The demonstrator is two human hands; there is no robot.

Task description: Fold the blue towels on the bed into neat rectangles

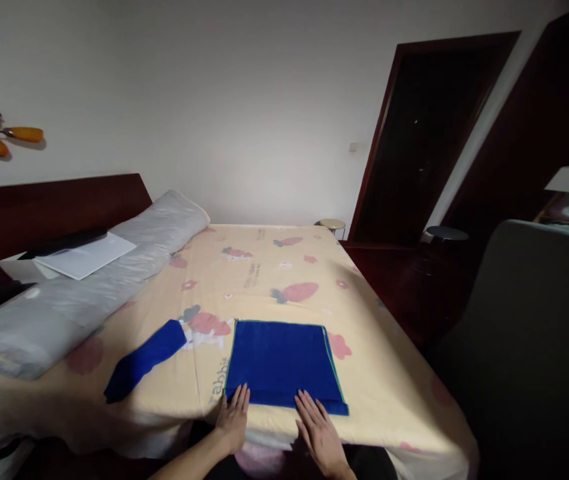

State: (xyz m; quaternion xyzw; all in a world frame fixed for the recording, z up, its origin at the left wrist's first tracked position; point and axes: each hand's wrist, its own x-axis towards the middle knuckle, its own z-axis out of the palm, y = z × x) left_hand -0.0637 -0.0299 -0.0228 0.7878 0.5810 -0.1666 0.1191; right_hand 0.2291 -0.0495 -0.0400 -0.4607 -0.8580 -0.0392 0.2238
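Patterned bed sheet [257,273], white wall [254,120], dark door [424,140]

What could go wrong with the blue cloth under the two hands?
The near edge of the square blue cloth, which looks folded, might crease or slip crooked if the left hand and right hand press unevenly. The patterned sheet beneath could also wrinkle if they pull.

"rabbi" [219,381] — on the bedsheet [259,303] — rest blurred

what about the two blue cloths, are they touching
No, the patterned sheet shows between the flat cloth and the narrow one.
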